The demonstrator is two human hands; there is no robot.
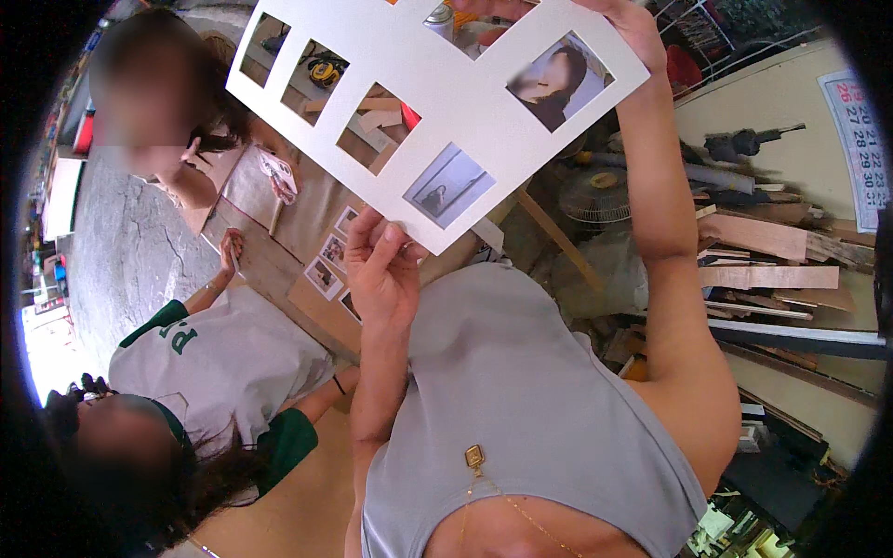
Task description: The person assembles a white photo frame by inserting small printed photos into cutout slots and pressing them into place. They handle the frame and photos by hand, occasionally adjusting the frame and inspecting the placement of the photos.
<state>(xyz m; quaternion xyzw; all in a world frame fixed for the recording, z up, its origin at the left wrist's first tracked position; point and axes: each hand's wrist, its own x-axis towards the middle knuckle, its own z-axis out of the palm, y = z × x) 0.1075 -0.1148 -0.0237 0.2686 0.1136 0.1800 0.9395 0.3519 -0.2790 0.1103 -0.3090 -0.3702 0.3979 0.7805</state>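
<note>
A white photo mat (381,46) with several cut-out windows is held up tilted in front of me. A photo of a dark-haired person (560,82) shows in its right window, and a paler photo (448,186) fills the window at the lower corner. Through the other windows I see the things behind. My left hand (383,270) is closed at the mat's lower corner, thumb toward me. At the upper right edge my right hand (642,35) grips the mat, its fingers partly hidden behind the board and cut off by the picture's top.
Small photo prints (323,277) lie on the worktable (279,296) behind the mat. Two people are at the left, one holding a brush-like tool (276,214). At the right are a fan (595,195), stacked wood offcuts (767,276) and a wall calendar (851,149).
</note>
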